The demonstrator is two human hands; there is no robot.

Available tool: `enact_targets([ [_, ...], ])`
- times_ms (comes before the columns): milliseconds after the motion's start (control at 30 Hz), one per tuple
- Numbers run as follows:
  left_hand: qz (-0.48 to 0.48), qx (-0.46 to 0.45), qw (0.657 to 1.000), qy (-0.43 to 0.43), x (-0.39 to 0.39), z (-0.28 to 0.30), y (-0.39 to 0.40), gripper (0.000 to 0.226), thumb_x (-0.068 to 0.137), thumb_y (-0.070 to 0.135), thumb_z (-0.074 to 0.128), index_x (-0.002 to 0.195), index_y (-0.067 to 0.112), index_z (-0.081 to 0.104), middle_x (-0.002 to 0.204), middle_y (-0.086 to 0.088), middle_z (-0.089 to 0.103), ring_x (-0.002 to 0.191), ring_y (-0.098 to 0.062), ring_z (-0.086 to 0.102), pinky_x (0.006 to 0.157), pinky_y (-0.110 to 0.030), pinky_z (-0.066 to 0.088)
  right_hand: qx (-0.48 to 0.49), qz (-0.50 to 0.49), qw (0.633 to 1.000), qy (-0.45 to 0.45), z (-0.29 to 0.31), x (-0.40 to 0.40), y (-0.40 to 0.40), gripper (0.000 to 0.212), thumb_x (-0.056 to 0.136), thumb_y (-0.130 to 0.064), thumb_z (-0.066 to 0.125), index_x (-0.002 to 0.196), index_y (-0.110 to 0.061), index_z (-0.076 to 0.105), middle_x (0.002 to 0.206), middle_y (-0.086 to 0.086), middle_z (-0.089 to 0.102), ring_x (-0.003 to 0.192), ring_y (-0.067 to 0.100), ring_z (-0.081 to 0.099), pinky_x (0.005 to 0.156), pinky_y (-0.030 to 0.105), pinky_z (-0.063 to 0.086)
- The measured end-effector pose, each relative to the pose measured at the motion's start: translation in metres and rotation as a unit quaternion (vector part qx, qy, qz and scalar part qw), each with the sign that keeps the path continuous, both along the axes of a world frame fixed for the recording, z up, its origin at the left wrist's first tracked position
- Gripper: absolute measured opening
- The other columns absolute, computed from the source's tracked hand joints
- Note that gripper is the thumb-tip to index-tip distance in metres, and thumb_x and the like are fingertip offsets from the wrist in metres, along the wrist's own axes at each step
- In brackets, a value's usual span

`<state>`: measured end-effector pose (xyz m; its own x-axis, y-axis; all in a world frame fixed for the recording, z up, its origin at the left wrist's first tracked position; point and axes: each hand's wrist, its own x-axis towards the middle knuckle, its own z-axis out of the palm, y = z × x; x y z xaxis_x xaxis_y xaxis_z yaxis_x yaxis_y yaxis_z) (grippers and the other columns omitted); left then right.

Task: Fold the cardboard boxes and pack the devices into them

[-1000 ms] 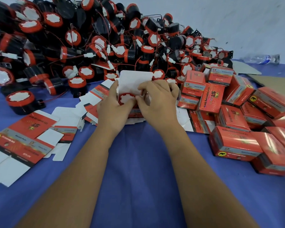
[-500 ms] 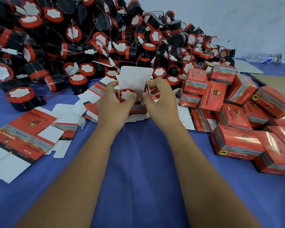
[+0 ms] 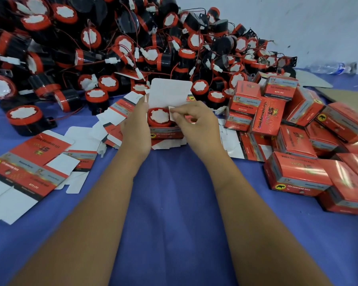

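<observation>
Both hands hold the open box (image 3: 165,133) with its horn (image 3: 159,117): left hand (image 3: 135,129) steadying its side, right hand (image 3: 196,123) pinching a side flap (image 3: 172,110), horn pile (image 3: 112,44) far behind, packed boxes (image 3: 298,141) right.

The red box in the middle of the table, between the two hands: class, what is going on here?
A person is packing a device into a red box. The device already sits inside, and the white lid flap stands open. The left hand steadies the box's side while the right hand pinches a small side flap over the device. Loose devices are heaped behind, flat boxes lie to the left, and packed boxes are piled on the right.
</observation>
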<state>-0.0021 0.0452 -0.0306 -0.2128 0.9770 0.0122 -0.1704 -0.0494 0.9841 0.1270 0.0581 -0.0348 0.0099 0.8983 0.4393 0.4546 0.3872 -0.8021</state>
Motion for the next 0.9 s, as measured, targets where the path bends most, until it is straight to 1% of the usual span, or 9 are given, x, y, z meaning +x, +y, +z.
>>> enact_targets([
  [167,-0.014,-0.006,1.000,-0.019,-0.001,-0.006,0.006,0.037,0.104,0.048,0.040,0.107,0.021,0.064,0.097,0.004,0.071,0.074,-0.004,0.070,0.057,-0.019,0.053,-0.050,-0.012,0.994,0.091,0.000,-0.004,0.000,0.045,0.087,-0.010,0.071,0.125,-0.019,0.051,0.114,-0.003,0.057,0.099,0.003,0.055,0.086,0.022,0.049],
  [233,-0.022,-0.001,0.999,0.037,-0.004,-0.009,0.008,0.046,0.100,0.047,0.042,0.129,0.016,0.058,0.119,-0.005,0.067,0.087,-0.006,0.067,0.070,-0.021,0.053,-0.054,-0.013,0.992,0.109,0.000,-0.005,-0.001,0.066,0.086,-0.010,0.072,0.139,-0.026,0.037,0.127,-0.005,0.050,0.104,0.006,0.054,0.086,0.023,0.050],
  [300,-0.021,0.054,0.978,0.198,-0.008,-0.014,0.009,0.043,0.094,0.036,0.040,0.136,0.031,0.052,0.127,-0.003,0.062,0.111,-0.013,0.059,0.095,-0.034,0.049,-0.035,0.003,0.994,0.106,0.000,-0.004,-0.001,0.073,0.086,-0.008,0.071,0.145,-0.029,0.033,0.137,-0.005,0.044,0.106,0.010,0.055,0.086,0.020,0.051],
  [433,0.090,0.178,0.949,0.245,-0.009,-0.013,0.010,0.033,0.091,0.003,0.055,0.116,0.022,0.062,0.110,0.010,0.063,0.110,-0.015,0.057,0.097,-0.029,0.047,-0.008,0.046,0.995,0.084,0.002,-0.002,-0.003,0.033,0.092,-0.006,0.059,0.120,-0.022,0.061,0.120,-0.004,0.060,0.101,0.012,0.058,0.083,0.023,0.050],
  [533,0.138,0.167,0.944,0.247,-0.014,-0.017,0.012,0.028,0.089,0.002,0.061,0.098,0.028,0.067,0.106,0.008,0.066,0.098,-0.014,0.062,0.084,-0.025,0.052,-0.023,0.100,0.978,0.181,0.000,-0.001,-0.005,0.027,0.085,-0.017,0.052,0.099,-0.005,0.072,0.107,0.008,0.063,0.104,0.020,0.058,0.091,0.029,0.049],
  [600,0.109,0.130,0.967,0.189,-0.018,-0.018,0.013,0.039,0.088,-0.004,0.051,0.091,0.031,0.070,0.111,0.006,0.069,0.097,-0.010,0.064,0.077,-0.019,0.053,-0.038,0.117,0.970,0.208,-0.002,0.002,-0.004,0.038,0.086,-0.024,0.053,0.095,0.009,0.070,0.105,0.011,0.061,0.106,0.021,0.057,0.091,0.027,0.048],
  [700,0.039,0.104,0.991,0.069,-0.027,-0.012,0.013,0.048,0.091,-0.005,0.040,0.084,0.025,0.077,0.101,0.017,0.073,0.095,-0.008,0.066,0.064,-0.016,0.050,-0.042,0.079,0.991,0.100,-0.008,0.007,0.000,0.022,0.093,-0.021,0.062,0.093,0.000,0.067,0.113,0.002,0.060,0.109,0.014,0.055,0.092,0.031,0.046],
  [800,0.012,0.100,0.986,0.132,-0.031,-0.008,0.012,0.030,0.094,0.006,0.053,0.101,0.023,0.076,0.102,0.024,0.070,0.094,0.002,0.063,0.068,-0.011,0.049,-0.023,0.059,0.998,0.007,-0.013,0.007,0.003,0.014,0.090,-0.015,0.068,0.104,-0.011,0.066,0.119,-0.005,0.058,0.111,0.011,0.054,0.097,0.031,0.047],
  [900,0.014,0.161,0.931,0.328,-0.028,-0.014,0.010,0.034,0.096,0.006,0.054,0.120,0.022,0.070,0.128,0.020,0.052,0.125,-0.006,0.047,0.094,-0.012,0.041,-0.017,0.070,0.997,0.004,-0.015,0.007,0.004,0.030,0.084,-0.016,0.075,0.113,-0.015,0.067,0.126,-0.006,0.056,0.115,0.005,0.052,0.102,0.023,0.043],
])
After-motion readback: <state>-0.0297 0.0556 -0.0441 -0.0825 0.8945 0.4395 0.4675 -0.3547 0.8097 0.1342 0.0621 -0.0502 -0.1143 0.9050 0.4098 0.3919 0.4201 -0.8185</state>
